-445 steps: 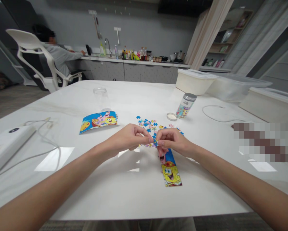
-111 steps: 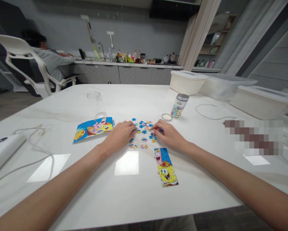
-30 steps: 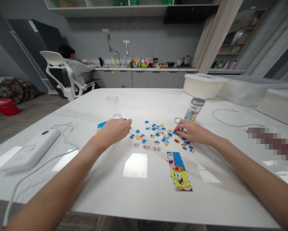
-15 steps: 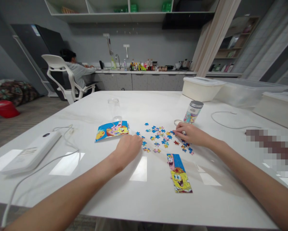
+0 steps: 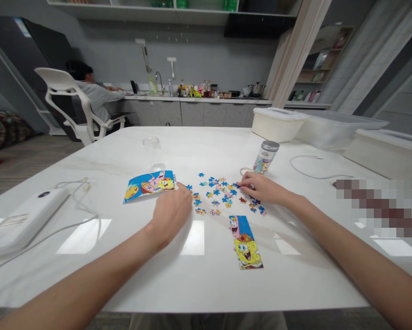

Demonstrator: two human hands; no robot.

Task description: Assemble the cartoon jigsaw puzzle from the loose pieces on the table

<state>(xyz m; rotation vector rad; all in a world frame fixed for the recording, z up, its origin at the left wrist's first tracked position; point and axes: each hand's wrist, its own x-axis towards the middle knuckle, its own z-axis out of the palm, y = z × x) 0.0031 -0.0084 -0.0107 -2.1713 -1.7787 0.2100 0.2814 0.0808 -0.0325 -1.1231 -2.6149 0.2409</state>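
My right hand point(image 5: 263, 187) is over the right side of a spread of small puzzle pieces point(image 5: 215, 203), its thumb and finger closed on a blue puzzle piece point(image 5: 238, 184). My left hand point(image 5: 174, 206) rests left of the pieces, at the right end of a bent picture card point(image 5: 147, 186) with cartoon figures. Its fingers are curled, and the back of the hand hides whatever they hold. Nearer to me lies a joined strip of puzzle point(image 5: 245, 243), showing a yellow and a pink cartoon face.
Behind my right hand stands a printed tin point(image 5: 266, 157) with a silver lid. A clear cup point(image 5: 153, 153) is beyond the card. A white device point(image 5: 27, 220) with a cable lies left; pale lidded boxes point(image 5: 278, 126) stand back right. A person point(image 5: 96, 98) sits far left.
The whole view has shifted left a little. My left hand has turned slightly, its knuckles now nearer the card's end. My right hand stays at the same spot among the pieces.
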